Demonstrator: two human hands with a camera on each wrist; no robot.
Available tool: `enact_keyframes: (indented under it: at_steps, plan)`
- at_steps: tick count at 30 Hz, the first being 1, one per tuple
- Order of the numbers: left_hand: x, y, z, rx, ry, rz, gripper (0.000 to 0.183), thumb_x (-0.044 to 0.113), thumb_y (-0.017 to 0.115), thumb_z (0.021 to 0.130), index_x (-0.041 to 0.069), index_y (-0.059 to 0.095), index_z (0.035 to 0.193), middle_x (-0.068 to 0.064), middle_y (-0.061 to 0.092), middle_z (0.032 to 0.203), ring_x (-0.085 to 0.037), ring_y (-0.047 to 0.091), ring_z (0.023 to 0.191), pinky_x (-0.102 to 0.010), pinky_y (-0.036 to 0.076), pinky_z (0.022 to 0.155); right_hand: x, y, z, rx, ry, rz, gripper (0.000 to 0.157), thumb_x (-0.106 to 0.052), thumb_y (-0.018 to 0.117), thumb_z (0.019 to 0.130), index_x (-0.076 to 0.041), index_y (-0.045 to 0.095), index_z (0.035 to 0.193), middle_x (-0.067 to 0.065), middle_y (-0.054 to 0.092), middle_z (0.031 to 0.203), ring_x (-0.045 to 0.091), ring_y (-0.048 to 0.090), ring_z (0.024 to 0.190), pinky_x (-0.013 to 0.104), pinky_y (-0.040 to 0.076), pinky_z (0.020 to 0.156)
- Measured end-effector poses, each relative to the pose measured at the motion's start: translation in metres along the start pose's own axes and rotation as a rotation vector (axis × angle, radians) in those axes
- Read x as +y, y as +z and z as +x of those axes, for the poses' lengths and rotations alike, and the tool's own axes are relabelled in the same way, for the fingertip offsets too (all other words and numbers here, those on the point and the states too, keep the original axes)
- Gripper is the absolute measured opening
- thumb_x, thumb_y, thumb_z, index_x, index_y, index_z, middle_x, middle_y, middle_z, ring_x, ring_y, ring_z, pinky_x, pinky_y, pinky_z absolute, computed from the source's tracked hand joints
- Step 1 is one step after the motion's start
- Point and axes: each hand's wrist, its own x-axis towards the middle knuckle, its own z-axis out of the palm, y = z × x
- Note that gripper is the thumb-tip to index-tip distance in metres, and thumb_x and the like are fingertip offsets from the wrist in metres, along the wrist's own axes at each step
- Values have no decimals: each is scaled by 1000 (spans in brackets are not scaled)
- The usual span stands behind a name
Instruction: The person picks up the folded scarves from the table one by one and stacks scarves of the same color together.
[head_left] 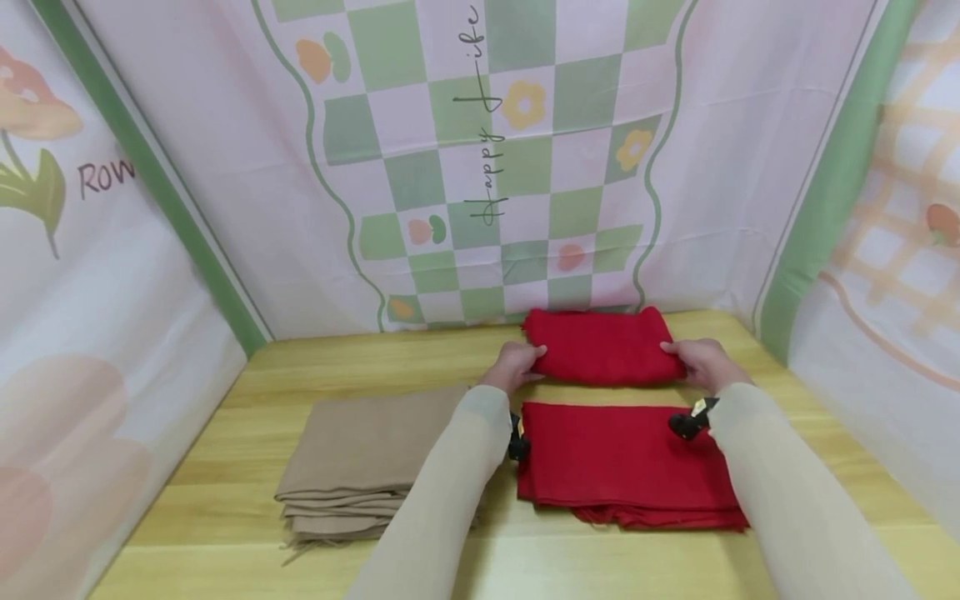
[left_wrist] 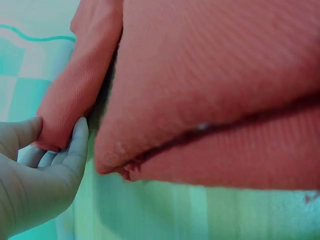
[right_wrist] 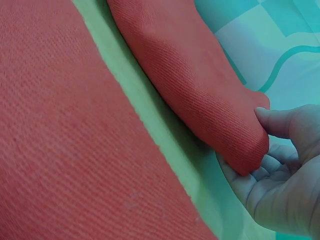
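A folded red cloth (head_left: 606, 348) lies at the back of the table by the patterned curtain, with a hand at each end. My left hand (head_left: 516, 365) pinches its left end, thumb above and fingers beneath, as the left wrist view shows on the cloth's edge (left_wrist: 70, 100). At the opposite end my right hand (head_left: 705, 360) grips it the same way; in the right wrist view the thumb presses on top and the fingers (right_wrist: 272, 167) curl under. Just nearer than this cloth sits a neat stack of folded red cloth (head_left: 615, 458), partly behind my right sleeve.
To the left stands a stack of folded beige cloth (head_left: 375, 450), its right side partly hidden by my left sleeve. Light wooden table (head_left: 202, 500) surrounds the stacks. A checkered curtain (head_left: 450, 167) closes off the back, and more printed curtains hang at both sides.
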Motion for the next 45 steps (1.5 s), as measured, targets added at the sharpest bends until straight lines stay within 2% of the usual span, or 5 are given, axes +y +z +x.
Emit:
enact_keyframes:
  at_steps: [5, 12, 27, 33, 45]
  plan:
    - [4, 4, -3, 27, 16, -30, 38, 4, 65, 93, -10, 54, 127, -19, 58, 127, -30, 58, 115, -43, 55, 84, -2, 2, 2, 55, -33, -90, 44, -18, 58, 96, 11, 46, 126, -10, 55, 76, 3, 56, 69, 19, 52, 70]
    - [8, 6, -4, 29, 50, -57, 36, 3, 66, 91, -8, 58, 124, -17, 61, 120, -28, 61, 108, -45, 55, 83, -7, 7, -1, 111, -76, -57, 17, -14, 63, 92, -1, 53, 97, -10, 56, 67, 3, 56, 62, 20, 51, 63]
    - [20, 13, -11, 79, 88, -18, 31, 6, 67, 91, -5, 63, 120, -11, 66, 113, -20, 64, 90, -41, 54, 85, -24, 14, -7, 175, -97, -34, 28, -14, 64, 92, 3, 53, 111, -10, 54, 71, 4, 58, 60, 20, 54, 62]
    - [23, 15, -14, 102, 86, 25, 26, 8, 68, 91, -2, 67, 115, -6, 66, 102, -15, 60, 74, -38, 55, 80, -28, 13, -12, 127, -101, 14, 22, -12, 63, 92, 1, 51, 104, -9, 55, 70, 4, 59, 60, 21, 54, 62]
    - [32, 12, -17, 59, 88, -59, 25, 3, 68, 90, -9, 65, 111, -14, 68, 102, -27, 68, 90, -39, 57, 77, -34, 4, -23, -98, -97, 217, 18, -6, 59, 95, -8, 61, 77, -8, 63, 70, 6, 63, 64, 22, 55, 62]
